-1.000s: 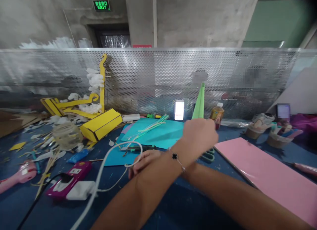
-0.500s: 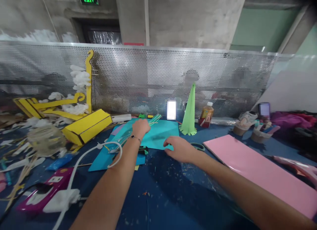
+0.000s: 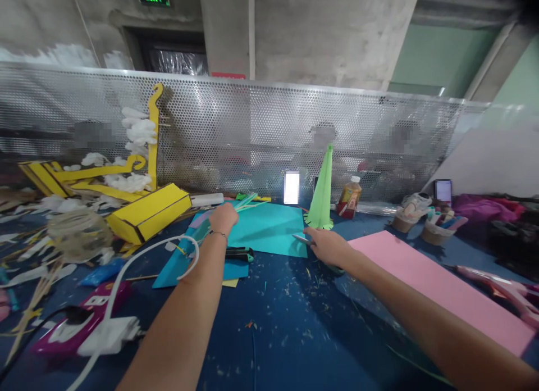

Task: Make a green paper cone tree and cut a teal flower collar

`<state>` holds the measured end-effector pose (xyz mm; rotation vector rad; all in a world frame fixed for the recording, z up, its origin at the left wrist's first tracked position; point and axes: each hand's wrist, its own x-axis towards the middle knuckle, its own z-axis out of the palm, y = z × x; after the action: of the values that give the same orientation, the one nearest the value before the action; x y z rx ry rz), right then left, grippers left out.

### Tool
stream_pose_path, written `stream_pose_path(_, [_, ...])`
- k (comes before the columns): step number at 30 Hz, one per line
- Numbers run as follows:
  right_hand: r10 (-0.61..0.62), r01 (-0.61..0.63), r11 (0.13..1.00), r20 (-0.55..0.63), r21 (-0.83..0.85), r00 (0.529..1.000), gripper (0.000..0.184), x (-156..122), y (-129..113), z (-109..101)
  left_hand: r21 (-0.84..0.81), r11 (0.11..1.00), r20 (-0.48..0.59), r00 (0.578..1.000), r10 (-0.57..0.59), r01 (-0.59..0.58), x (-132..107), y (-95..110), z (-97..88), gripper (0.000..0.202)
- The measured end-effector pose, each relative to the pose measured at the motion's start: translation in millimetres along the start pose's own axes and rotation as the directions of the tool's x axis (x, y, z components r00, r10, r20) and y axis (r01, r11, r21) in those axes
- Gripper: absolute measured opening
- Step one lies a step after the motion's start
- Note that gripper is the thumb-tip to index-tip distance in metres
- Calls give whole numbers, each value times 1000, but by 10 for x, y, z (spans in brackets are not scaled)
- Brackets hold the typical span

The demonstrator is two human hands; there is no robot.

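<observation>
Scissor blades (image 3: 301, 239) poke from the curled right hand (image 3: 330, 246) at the edge of the teal card sheet (image 3: 265, 228); the closed left hand (image 3: 223, 218) has an unclear hold. A careless swing could score the card or topple the green paper cone (image 3: 321, 191).

Centre: card sheet (image 3: 265, 228) | behind it: paper cone (image 3: 320, 191), bottle (image 3: 348, 198) to cone's right | right: foam board (image 3: 433, 284) | left: card box (image 3: 148, 213)

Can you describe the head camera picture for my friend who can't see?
Two bare hands reach across a messy blue table. The left hand touches teal paper; the right hand holds what looks like scissors. A green paper cone stands beyond them.
</observation>
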<state>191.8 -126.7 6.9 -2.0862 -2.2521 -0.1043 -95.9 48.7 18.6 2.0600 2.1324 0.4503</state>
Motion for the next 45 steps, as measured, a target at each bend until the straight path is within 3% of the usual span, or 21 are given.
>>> stream_pose_path(4, [41,-44,998,-70,-39,997,42,-45,-12,-14,-3,994,-12,994,-109,109,17,-146,-97,38])
stream_pose_path(8, [-195,194,981,-27,-4,981,56,-58,-164,1,-12,989,-45,988,-151,150,18,-208,-171,38])
stream_pose_path(11, [-299,299,954,0,14,954,64,-5,-308,17,-7,983,-69,981,-182,182,16,-202,-201,40])
stream_pose_path(20, [-344,345,937,30,-49,939,40,69,-469,-43,-4,991,-30,991,-131,131,6,-133,-153,39])
stream_pose_path(26, [-290,291,956,25,-26,957,46,156,-529,-74,1,997,-67,995,-72,73,-93,-145,-95,38])
stream_pose_path(29, [-155,155,988,-7,10,988,67,224,-518,-68,4,997,-87,993,-75,76,-116,-146,-62,39])
stream_pose_path(31, [-38,38,999,-3,29,999,72,268,-472,-57,4,996,-89,992,-89,90,-113,-135,-31,40])
stream_pose_path(36, [104,-108,991,53,75,993,59,347,-328,-44,0,987,-73,984,-163,163,-68,-109,16,39])
stream_pose_path(41, [122,-134,966,68,220,990,55,438,-288,-93,-17,984,-48,983,-178,177,-24,-142,-19,40])
stream_pose_path(45, [128,-150,932,88,329,988,47,494,-263,-106,-33,979,-88,976,-201,199,-36,-167,-47,40])
